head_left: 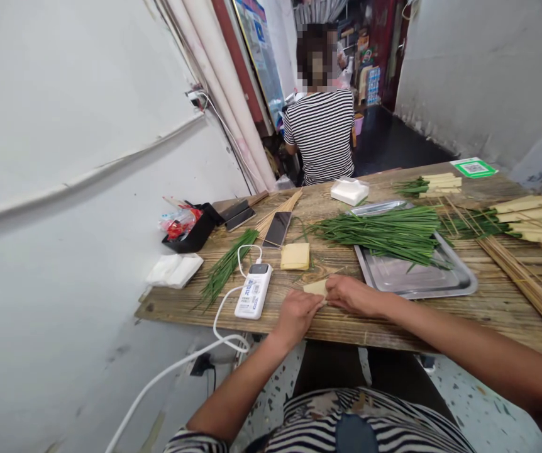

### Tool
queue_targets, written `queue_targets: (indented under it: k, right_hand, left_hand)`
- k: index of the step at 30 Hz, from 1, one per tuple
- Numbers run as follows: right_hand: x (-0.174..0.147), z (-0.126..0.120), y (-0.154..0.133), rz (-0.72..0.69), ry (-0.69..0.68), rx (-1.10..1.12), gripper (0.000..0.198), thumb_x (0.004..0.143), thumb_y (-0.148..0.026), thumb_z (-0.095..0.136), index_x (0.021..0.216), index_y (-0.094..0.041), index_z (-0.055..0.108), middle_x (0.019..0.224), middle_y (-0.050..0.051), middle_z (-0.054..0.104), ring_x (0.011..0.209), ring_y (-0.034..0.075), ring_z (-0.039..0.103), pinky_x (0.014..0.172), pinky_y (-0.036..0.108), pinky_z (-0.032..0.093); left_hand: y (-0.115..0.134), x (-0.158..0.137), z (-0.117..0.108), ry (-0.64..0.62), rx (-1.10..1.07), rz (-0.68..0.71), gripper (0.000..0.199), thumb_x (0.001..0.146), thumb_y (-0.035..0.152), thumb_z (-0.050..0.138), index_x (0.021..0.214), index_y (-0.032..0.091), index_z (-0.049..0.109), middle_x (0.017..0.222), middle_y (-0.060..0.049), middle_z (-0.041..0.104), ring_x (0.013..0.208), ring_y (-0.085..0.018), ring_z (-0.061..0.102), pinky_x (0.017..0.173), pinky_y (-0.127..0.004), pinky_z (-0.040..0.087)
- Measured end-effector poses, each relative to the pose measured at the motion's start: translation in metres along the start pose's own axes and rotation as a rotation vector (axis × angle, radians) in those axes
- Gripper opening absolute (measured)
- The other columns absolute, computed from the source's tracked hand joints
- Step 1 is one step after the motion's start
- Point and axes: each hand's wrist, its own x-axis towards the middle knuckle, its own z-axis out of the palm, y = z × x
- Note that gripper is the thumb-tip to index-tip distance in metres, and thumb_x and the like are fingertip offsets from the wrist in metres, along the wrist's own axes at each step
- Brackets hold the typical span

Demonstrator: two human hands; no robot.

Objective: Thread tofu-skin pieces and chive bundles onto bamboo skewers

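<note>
My left hand (298,314) and my right hand (349,294) meet low over the wooden table near its front edge. Both have their fingers closed on a pale yellow tofu sheet (315,287), which shows between them and looks partly rolled; the fingers hide the rest. Just beyond lies a small stack of square tofu sheets (295,257). To the right, a heap of green chives (384,231) rests across a metal tray (417,286). Tofu rolls (530,217) with chives sticking out lie at the far right, some with skewers, and more rolls (443,184) sit farther back.
Left of my hands are a white power bank (253,292) with a cable, more chives (228,264) and a phone (277,229). A black box (190,233) and napkins (174,270) line the wall side. Long bamboo skewers (530,283) lie right. Another person (320,135) sits beyond the table.
</note>
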Motion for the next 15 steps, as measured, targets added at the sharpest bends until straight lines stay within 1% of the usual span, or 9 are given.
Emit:
queue_targets:
  k: [3, 6, 9, 11, 13, 15]
  right_hand:
    - [0.002, -0.008, 0.001, -0.134, -0.027, 0.025, 0.035, 0.090, -0.023, 0.044, 0.058, -0.017, 0.057, 0.066, 0.004, 0.055, 0.068, 0.014, 0.046, 0.067, 0.027, 0.035]
    - [0.003, -0.012, 0.002, -0.163, -0.028, 0.044, 0.036, 0.091, -0.023, 0.044, 0.058, -0.016, 0.058, 0.065, 0.003, 0.055, 0.065, 0.014, 0.046, 0.065, 0.026, 0.034]
    - [0.003, -0.012, 0.003, -0.159, -0.040, 0.028, 0.035, 0.091, -0.024, 0.046, 0.059, -0.016, 0.059, 0.066, 0.003, 0.055, 0.066, 0.014, 0.045, 0.066, 0.026, 0.034]
    - [0.001, -0.011, 0.001, -0.138, -0.048, -0.026, 0.035, 0.092, -0.024, 0.046, 0.061, -0.016, 0.059, 0.068, 0.003, 0.055, 0.067, 0.014, 0.044, 0.066, 0.026, 0.033]
    - [-0.002, -0.008, -0.004, -0.095, -0.044, -0.128, 0.034, 0.092, -0.024, 0.045, 0.063, -0.016, 0.060, 0.070, 0.004, 0.055, 0.068, 0.014, 0.043, 0.064, 0.027, 0.031]
    - [-0.007, -0.003, -0.013, -0.045, -0.006, -0.268, 0.031, 0.094, -0.023, 0.042, 0.069, -0.015, 0.061, 0.075, 0.005, 0.055, 0.071, 0.016, 0.042, 0.065, 0.029, 0.030]
  left_hand:
    - [0.004, -0.002, -0.003, -0.043, 0.117, 0.082, 0.022, 0.095, 0.022, 0.044, 0.091, 0.018, 0.065, 0.080, -0.003, 0.069, 0.074, -0.014, 0.060, 0.071, -0.030, 0.038]
    - [0.005, -0.003, -0.004, -0.076, 0.203, 0.121, 0.021, 0.095, 0.024, 0.043, 0.091, 0.018, 0.063, 0.080, -0.003, 0.066, 0.074, -0.014, 0.057, 0.072, -0.031, 0.036]
    - [0.002, -0.005, -0.001, -0.088, 0.214, 0.149, 0.023, 0.096, 0.022, 0.040, 0.096, 0.017, 0.062, 0.084, -0.005, 0.066, 0.077, -0.016, 0.055, 0.072, -0.031, 0.036]
    - [0.000, -0.006, 0.002, -0.077, 0.205, 0.163, 0.023, 0.096, 0.021, 0.039, 0.099, 0.016, 0.061, 0.086, -0.006, 0.066, 0.079, -0.017, 0.055, 0.073, -0.032, 0.037]
    - [-0.002, -0.006, 0.003, -0.064, 0.195, 0.160, 0.023, 0.095, 0.020, 0.039, 0.098, 0.015, 0.062, 0.086, -0.006, 0.065, 0.079, -0.017, 0.054, 0.073, -0.032, 0.037]
    - [-0.002, -0.005, 0.004, -0.068, 0.182, 0.143, 0.024, 0.095, 0.019, 0.039, 0.096, 0.016, 0.063, 0.084, -0.006, 0.065, 0.078, -0.016, 0.054, 0.073, -0.032, 0.037]
